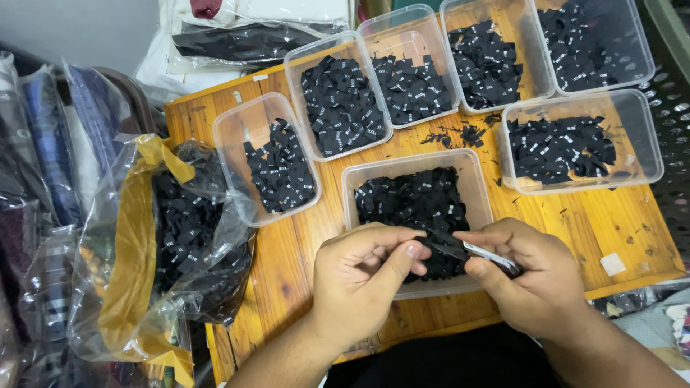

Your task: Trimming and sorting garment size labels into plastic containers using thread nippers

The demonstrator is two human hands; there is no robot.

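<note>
Hands meet over the near tub (478, 179) of black labels (413, 197) on our worktop (611, 223). Our left hand (363, 280) pinches a black label (430, 237) between thumb and forefinger, while our right hand (535, 276) closes around small snips (481, 253) touching that label. Six more tubs (647, 154) and a plastic bag (115, 237) hold labels alongside.

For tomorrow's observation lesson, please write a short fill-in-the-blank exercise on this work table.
1. The small labels in the tubs are ____ in colour.
2. The tubs stand on a ____ table.
3. The right hand holds small metal ____.
4. Left of the left hand, a clear ____ bag holds more labels.

Missing words: black; wooden; snips; plastic
</note>
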